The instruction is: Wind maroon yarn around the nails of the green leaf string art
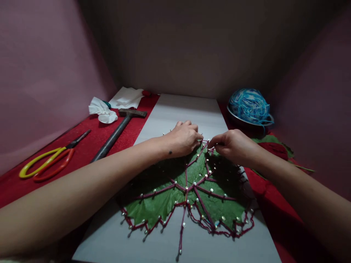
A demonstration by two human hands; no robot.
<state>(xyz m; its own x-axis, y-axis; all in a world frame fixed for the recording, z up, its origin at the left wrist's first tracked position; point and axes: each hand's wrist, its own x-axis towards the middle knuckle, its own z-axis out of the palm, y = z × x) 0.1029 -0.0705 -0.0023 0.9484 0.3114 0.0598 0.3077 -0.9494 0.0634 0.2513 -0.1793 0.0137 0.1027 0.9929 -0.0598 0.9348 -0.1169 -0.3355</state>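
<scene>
A large green leaf (161, 206) lies pinned on a white board (181, 109), ringed and crossed by small nails (211, 190) with dark red yarn (204, 208) strung between them. My left hand (183, 138) rests on the leaf's far edge with its fingers curled by the top nails. My right hand (233, 146) sits just to the right of it, fingertips pinched on the red yarn near the same nails. The two hands almost touch. The far part of the leaf is hidden under them.
On the red cloth (90, 140) at the left lie yellow and orange scissors (45, 164), a hammer (117, 131) and crumpled white tissue (102, 111). A ball of blue yarn (249, 104) sits in a metal bowl at the right, with more leaves (274, 146) beside it. Pink walls enclose the space.
</scene>
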